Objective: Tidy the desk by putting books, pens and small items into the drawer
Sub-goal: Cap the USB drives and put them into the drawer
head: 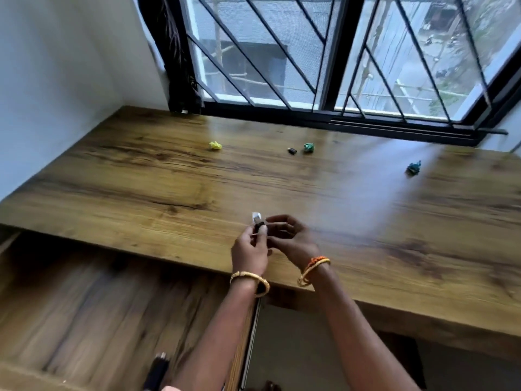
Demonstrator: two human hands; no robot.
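Observation:
My left hand (249, 251) pinches a small black item with a silver end (258, 223) over the front part of the wooden desk (158, 187). A bit of white shows right behind the item. My right hand (290, 241) hovers beside it with curled fingers, close to the item; whether it holds anything is unclear. The drawer (84, 303) stands pulled out at the lower left, and a dark object (158, 371) lies at its front. On the desk lie a small black item (292, 150) and crumpled papers: yellow (215, 145), green (308, 147), teal (414, 168).
A barred window (324, 57) runs along the back of the desk, with a dark curtain (180, 66) at its left corner. A white wall (56, 80) closes the left side. Below the desk at the right is an open gap above the floor (296, 348).

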